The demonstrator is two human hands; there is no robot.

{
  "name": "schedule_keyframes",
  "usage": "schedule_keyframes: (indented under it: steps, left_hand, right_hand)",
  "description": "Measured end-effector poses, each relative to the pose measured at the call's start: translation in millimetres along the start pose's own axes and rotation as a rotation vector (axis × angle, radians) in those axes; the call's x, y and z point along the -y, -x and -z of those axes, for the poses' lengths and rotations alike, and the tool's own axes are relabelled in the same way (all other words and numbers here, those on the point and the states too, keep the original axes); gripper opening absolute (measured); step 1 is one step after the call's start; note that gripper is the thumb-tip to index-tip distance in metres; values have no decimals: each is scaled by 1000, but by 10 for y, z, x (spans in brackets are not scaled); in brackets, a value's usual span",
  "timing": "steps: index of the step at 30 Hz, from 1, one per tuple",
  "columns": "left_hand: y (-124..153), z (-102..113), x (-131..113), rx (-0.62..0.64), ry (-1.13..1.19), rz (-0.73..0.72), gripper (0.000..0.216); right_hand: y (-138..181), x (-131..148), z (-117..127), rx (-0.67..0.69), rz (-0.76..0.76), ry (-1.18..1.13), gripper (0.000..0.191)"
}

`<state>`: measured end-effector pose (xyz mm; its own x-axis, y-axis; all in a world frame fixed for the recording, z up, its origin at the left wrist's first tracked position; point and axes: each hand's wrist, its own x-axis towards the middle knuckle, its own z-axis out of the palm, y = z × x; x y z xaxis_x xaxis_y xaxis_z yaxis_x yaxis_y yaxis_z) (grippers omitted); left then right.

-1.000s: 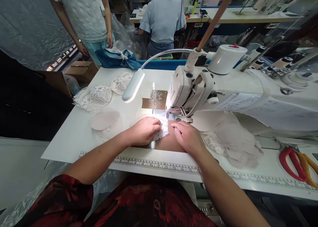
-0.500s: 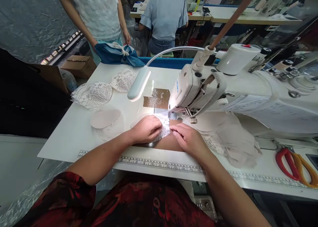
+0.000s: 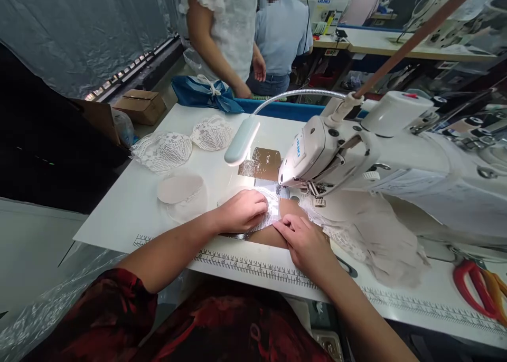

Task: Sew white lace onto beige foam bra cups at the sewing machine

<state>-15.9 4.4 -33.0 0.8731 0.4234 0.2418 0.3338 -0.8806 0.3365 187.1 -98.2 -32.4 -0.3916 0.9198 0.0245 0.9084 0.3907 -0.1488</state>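
Lace [image 3: 272, 208] lies on the near middle of the desk [image 3: 134, 209], under the sewing machine [image 3: 356, 156] head. The left hand [image 3: 241, 211] presses it flat with loosely curled fingers, gripping nothing. The right hand [image 3: 307, 240] has its fingertips on the lace's right edge; whether they pinch it, I cannot tell. Fingers this near the needle risk a prick, and loose lace could pucker.

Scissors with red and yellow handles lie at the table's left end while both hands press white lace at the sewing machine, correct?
No: the head view shows the scissors at the right end of the table. Left hand and right hand do press the white lace at the sewing machine.
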Motion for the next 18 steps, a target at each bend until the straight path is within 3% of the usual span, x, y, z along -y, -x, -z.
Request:
schedule_keyframes:
  steps: [5,18]
  left_hand:
    - [0,-8,-13,15,-37,-71,24]
    - [17,-58,-38,100,-170,-60,34]
  right_hand:
    - [71,18,-127,-119,-15,-10,44]
    - [92,31,-155,-165,-23,-28,43]
